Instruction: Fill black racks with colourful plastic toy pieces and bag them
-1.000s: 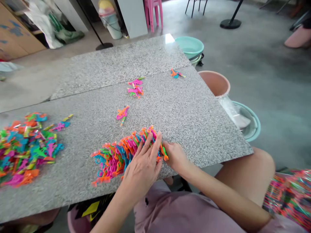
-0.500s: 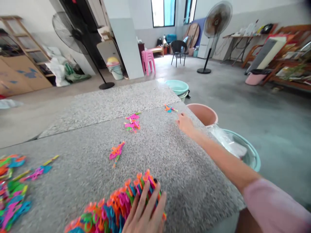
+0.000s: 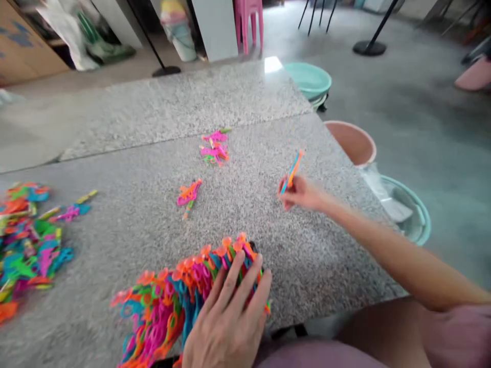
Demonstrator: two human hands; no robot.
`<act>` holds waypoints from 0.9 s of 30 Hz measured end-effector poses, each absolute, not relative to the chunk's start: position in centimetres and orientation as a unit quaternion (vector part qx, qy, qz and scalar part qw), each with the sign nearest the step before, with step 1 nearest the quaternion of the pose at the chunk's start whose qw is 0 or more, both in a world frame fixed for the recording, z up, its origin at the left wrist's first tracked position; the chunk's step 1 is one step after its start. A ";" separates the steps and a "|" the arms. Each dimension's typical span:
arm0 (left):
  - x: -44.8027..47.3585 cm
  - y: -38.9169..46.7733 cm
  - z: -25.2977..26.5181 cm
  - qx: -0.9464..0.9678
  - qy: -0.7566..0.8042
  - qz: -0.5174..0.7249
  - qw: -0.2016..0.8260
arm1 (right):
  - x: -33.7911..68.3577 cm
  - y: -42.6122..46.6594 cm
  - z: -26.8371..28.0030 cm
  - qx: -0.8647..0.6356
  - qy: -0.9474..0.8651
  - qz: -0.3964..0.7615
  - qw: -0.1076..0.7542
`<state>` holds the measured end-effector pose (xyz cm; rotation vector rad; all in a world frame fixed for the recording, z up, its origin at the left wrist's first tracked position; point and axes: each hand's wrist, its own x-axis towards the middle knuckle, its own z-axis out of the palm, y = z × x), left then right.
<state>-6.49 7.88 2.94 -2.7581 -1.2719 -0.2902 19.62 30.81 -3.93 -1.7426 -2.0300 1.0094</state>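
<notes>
My left hand lies palm down with fingers spread over a packed row of colourful plastic toy pieces. Along the row's upper side are round orange ends. Over the stone table, my right hand is closed on an orange and blue plastic toy piece, its orange tip pointing up and away. Motion blurs that hand slightly. Between the hands and the far slab lie a pink and orange piece and a small pink and green cluster.
A loose heap of similar pieces lies on the left of the speckled stone table. Beyond the table's right edge stand a turquoise basin, a pinkish-brown tub and a pale green tub with clear plastic in it.
My right hand has taken the orange and blue piece from near the table's right edge and drawn it closer. My left hand stays on the row. The view has tipped downward.
</notes>
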 end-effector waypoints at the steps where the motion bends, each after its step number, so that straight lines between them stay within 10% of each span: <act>1: -6.3 7.8 3.3 -0.899 -0.428 -0.094 0.024 | 18.7 27.6 -4.5 -0.572 -0.701 0.401 0.144; 7: -5.3 7.5 3.7 -0.888 -0.451 -0.094 -0.004 | 13.6 15.8 -6.7 -0.428 -0.621 0.561 0.340; 18: -5.3 7.6 3.8 -0.893 -0.444 -0.075 0.006 | 11.0 18.0 -4.1 -0.375 -0.855 0.331 0.135; 27: -5.7 8.0 4.1 -0.919 -0.380 -0.085 0.053 | 11.2 17.0 -4.7 -0.411 -0.816 0.342 0.221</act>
